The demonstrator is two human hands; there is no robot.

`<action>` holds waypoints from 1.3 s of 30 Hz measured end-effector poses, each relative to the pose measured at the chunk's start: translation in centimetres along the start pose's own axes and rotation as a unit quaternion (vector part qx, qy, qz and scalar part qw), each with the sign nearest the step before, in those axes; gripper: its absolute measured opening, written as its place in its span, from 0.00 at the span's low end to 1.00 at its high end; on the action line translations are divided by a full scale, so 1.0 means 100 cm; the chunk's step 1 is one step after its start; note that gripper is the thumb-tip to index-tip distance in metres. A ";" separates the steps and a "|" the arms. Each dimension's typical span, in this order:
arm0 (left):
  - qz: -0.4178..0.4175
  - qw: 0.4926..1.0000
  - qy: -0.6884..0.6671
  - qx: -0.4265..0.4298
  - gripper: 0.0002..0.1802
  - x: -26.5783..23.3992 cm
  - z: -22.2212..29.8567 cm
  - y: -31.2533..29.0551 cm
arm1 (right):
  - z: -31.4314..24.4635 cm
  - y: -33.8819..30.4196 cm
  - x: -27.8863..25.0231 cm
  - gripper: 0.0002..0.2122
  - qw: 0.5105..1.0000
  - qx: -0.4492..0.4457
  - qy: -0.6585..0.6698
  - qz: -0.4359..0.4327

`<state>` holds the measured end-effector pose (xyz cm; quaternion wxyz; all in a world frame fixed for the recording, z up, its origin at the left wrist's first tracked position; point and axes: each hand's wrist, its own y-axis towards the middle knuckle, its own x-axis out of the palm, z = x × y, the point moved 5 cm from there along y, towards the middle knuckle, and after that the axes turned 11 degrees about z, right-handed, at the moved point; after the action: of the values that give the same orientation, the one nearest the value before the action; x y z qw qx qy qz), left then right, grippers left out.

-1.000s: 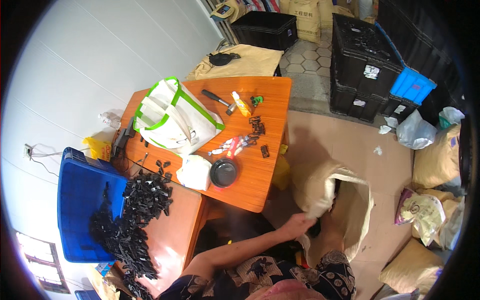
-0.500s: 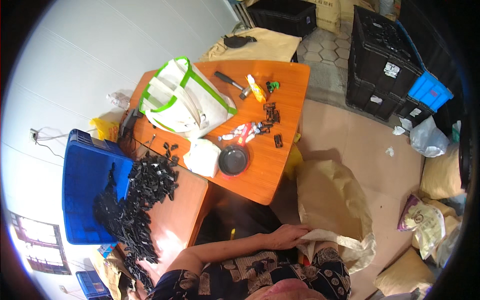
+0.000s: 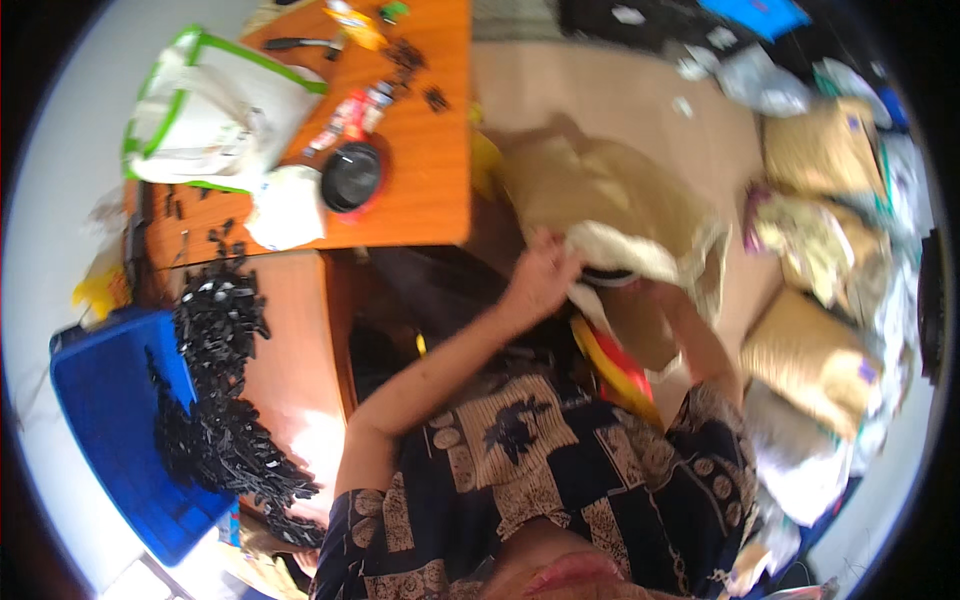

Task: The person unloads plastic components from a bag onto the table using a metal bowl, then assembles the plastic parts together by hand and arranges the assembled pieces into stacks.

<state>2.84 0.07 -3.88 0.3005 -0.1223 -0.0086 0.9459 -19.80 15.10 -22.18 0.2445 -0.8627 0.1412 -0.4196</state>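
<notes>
A tan woven sack [image 3: 610,195] with a pale folded rim stands on the floor to the right of the table. My left hand [image 3: 545,274] is closed on the near left part of that rim, its fingers slightly smeared by motion. At the mouth of the sack is my right hand [image 3: 645,296], partly covered by the rim. Beside its fingers a dark curved edge [image 3: 608,277] shows, too little of it to name. Whether the right hand grips that dark thing is hidden.
An orange-brown table [image 3: 425,205] bears a white-and-green bag [image 3: 235,110], a black round dish [image 3: 350,178] and a hammer [image 3: 300,44]. Black plastic pieces [image 3: 215,330] spill from a blue crate [image 3: 110,400]. Full sacks [image 3: 815,345] line the right; something red and yellow [image 3: 612,370] lies near me.
The view has swung, so the table sits farther left. My right hand, earlier hidden within the sack, now shows at its mouth beside a dark curved edge. My left hand stays at the rim.
</notes>
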 end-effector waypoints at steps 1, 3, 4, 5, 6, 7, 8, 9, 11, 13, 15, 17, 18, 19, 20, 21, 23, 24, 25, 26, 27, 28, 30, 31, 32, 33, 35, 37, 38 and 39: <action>0.012 0.999 -0.041 0.006 0.15 -0.001 -0.008 0.005 | 0.010 -0.030 -0.022 0.34 0.999 0.000 0.028 0.018; 0.025 0.992 -0.108 -0.052 0.14 -0.017 -0.015 0.012 | -0.005 -0.062 0.003 0.29 0.968 0.069 -0.081 0.226; 0.059 0.988 -0.120 -0.077 0.15 -0.019 -0.035 0.018 | -0.013 -0.079 0.013 0.27 0.970 0.070 -0.073 0.221; 0.064 0.987 -0.111 -0.098 0.17 -0.018 -0.047 0.023 | -0.018 -0.094 0.014 0.25 0.972 0.067 -0.065 0.217; 0.042 0.983 -0.134 -0.121 0.16 -0.009 -0.046 0.030 | -0.016 -0.106 -0.005 0.26 0.973 0.056 -0.053 0.218; 0.031 0.977 -0.152 -0.144 0.16 -0.007 -0.042 0.034 | -0.014 -0.110 -0.009 0.26 0.971 0.055 -0.055 0.225; 0.029 0.967 -0.174 -0.185 0.17 -0.002 -0.033 0.035 | -0.012 -0.112 -0.005 0.25 0.974 0.047 -0.033 0.219; 0.026 0.954 -0.197 -0.225 0.18 0.002 -0.023 0.037 | -0.011 -0.113 0.001 0.24 0.977 0.038 -0.011 0.211; 0.009 0.958 -0.202 -0.202 0.19 -0.007 -0.027 0.044 | -0.011 -0.112 0.024 0.24 0.976 0.026 0.013 0.215; 0.019 0.955 -0.197 -0.221 0.19 -0.004 -0.028 0.038 | -0.014 -0.124 0.034 0.25 0.975 0.017 -0.027 0.220; 0.023 0.950 -0.204 -0.235 0.18 -0.011 -0.032 0.029 | -0.026 -0.136 0.050 0.21 0.981 -0.008 -0.035 0.191; 0.055 0.939 -0.212 -0.264 0.17 -0.020 -0.050 0.027 | -0.036 -0.145 0.051 0.15 0.963 -0.017 -0.072 0.258; 0.060 0.930 -0.255 -0.259 0.15 -0.021 -0.055 0.026 | -0.047 -0.158 0.033 0.10 0.947 -0.028 -0.136 0.291; 0.041 0.935 -0.267 -0.230 0.12 -0.020 -0.079 0.030 | -0.058 -0.165 0.022 0.06 0.929 -0.036 -0.207 0.305; 0.024 0.924 -0.310 -0.224 0.10 -0.011 -0.089 0.025 | -0.067 -0.168 0.040 0.07 0.940 -0.059 -0.189 0.277; 0.001 0.961 -0.260 -0.096 0.11 -0.031 -0.121 0.021 | -0.080 -0.149 0.069 0.12 0.952 -0.048 -0.182 0.240; 0.116 0.993 0.002 -0.022 0.24 -0.025 -0.079 0.007 | -0.110 -0.149 0.117 0.21 0.961 -0.058 -0.155 0.223; 0.096 0.993 0.073 0.009 0.19 -0.028 -0.063 -0.003 | -0.122 -0.148 0.147 0.21 0.965 -0.075 -0.161 0.195; 0.072 0.987 0.144 0.026 0.15 -0.034 -0.039 -0.021 | -0.124 -0.148 0.185 0.21 0.968 -0.081 -0.165 0.170; 0.121 0.987 0.089 0.061 0.12 -0.058 -0.020 -0.041 | -0.125 -0.134 0.217 0.21 0.969 -0.073 -0.180 0.153; 0.161 0.979 0.050 0.111 0.09 -0.086 0.008 -0.060 | -0.130 -0.124 0.244 0.20 0.972 -0.062 -0.192 0.121; 0.228 0.961 0.025 0.154 0.06 -0.121 0.022 -0.080 | -0.128 -0.103 0.271 0.19 0.971 -0.039 -0.214 0.095; 0.390 0.890 0.055 0.230 0.04 -0.194 0.044 -0.122 | -0.117 -0.056 0.333 0.06 0.961 -0.005 -0.261 0.088; 0.481 0.830 0.110 0.258 0.05 -0.232 0.052 -0.143 | -0.105 -0.041 0.376 0.06 0.954 -0.029 -0.289 0.078; 0.539 0.793 0.155 0.239 0.07 -0.261 0.050 -0.151 | -0.099 -0.021 0.406 0.06 0.956 -0.027 -0.288 0.044; 0.593 0.749 0.207 0.212 0.10 -0.294 0.044 -0.161 | -0.084 -0.010 0.449 0.06 0.947 -0.015 -0.320 0.013; 0.678 0.657 0.273 0.184 0.17 -0.358 0.025 -0.166 | -0.061 0.027 0.505 0.11 0.929 0.031 -0.360 -0.082; 0.728 0.609 0.295 0.106 0.22 -0.419 -0.005 -0.175 | -0.018 0.054 0.566 0.18 0.913 0.044 -0.389 -0.113; 0.735 0.601 0.305 0.079 0.23 -0.441 -0.012 -0.171 | -0.011 0.078 0.579 0.21 0.890 0.050 -0.431 -0.141; 0.741 0.590 0.318 0.048 0.24 -0.462 -0.020 -0.169 | 0.001 0.092 0.598 0.23 0.880 0.032 -0.449 -0.151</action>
<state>49.36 -12.52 6.17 -0.5147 -0.3647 0.2268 0.7421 16.33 -19.47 11.95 0.2432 -0.9610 -0.1295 -0.0229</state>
